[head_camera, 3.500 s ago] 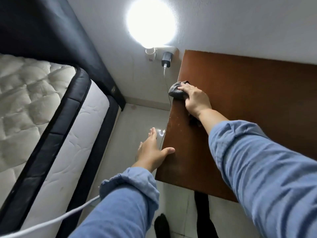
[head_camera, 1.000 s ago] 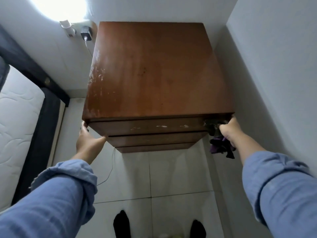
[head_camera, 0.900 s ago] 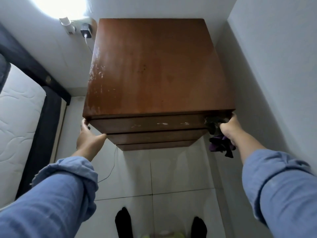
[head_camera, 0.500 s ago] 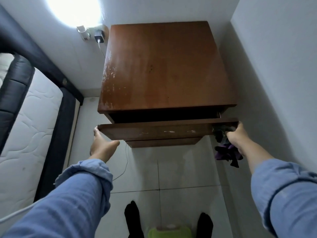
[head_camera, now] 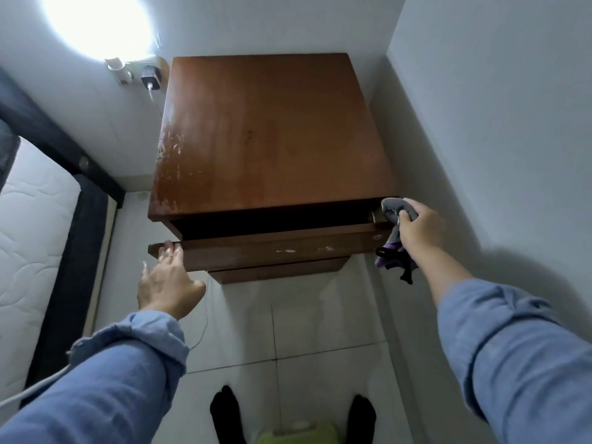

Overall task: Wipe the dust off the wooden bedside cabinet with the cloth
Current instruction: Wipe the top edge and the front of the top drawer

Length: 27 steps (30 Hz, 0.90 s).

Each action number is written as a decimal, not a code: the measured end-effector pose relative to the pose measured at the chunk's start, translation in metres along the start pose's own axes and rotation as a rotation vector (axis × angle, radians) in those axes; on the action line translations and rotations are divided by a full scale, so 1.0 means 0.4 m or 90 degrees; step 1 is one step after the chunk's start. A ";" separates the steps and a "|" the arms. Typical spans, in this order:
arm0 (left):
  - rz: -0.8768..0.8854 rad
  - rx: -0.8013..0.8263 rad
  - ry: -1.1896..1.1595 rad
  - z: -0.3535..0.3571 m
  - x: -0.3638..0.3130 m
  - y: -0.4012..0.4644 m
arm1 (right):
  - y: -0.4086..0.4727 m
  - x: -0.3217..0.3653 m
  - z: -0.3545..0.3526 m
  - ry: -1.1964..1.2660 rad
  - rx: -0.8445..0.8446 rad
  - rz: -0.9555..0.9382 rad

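Top drawer (head_camera: 275,248) out; your right hand (head_camera: 419,230) grips cloth (head_camera: 395,216) at 3 o'clock, left hand (head_camera: 168,282) fingers apart on drawer front; drawer likely unwiped.

Both arms in light blue long sleeves, denim-like weave, cuffs rolled back above the wrists: left sleeve (head_camera: 105,379) at 8 o'clock, right sleeve (head_camera: 519,357) at 4 o'clock. Hands bare. Black socks (head_camera: 226,411) at 6 o'clock, on both feet.
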<state>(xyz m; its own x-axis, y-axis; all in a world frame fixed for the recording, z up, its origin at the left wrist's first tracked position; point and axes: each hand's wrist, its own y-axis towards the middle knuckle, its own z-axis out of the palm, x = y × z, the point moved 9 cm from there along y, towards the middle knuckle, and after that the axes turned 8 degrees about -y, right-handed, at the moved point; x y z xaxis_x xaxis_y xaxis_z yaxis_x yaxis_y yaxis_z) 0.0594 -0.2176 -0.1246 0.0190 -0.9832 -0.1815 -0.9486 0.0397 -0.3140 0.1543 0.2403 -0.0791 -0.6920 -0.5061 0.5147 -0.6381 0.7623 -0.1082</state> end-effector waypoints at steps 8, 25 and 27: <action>0.002 0.021 -0.059 0.000 -0.008 -0.002 | -0.156 0.126 0.166 -0.049 -0.002 -0.045; -0.187 -0.089 -0.624 -0.017 0.178 -0.003 | -0.456 0.469 0.437 -0.043 0.126 -0.334; -0.189 -0.089 -0.723 -0.014 0.177 0.005 | -0.476 0.490 0.452 -0.027 0.120 -0.348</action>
<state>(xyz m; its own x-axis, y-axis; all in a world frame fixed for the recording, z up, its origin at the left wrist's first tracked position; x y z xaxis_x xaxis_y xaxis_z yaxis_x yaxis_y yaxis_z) 0.0570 -0.2881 -0.1329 0.4471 -0.2254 -0.8656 -0.8849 -0.2525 -0.3913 0.0793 -0.0769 -0.1114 -0.2560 -0.8248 0.5041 -0.9530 0.3027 0.0114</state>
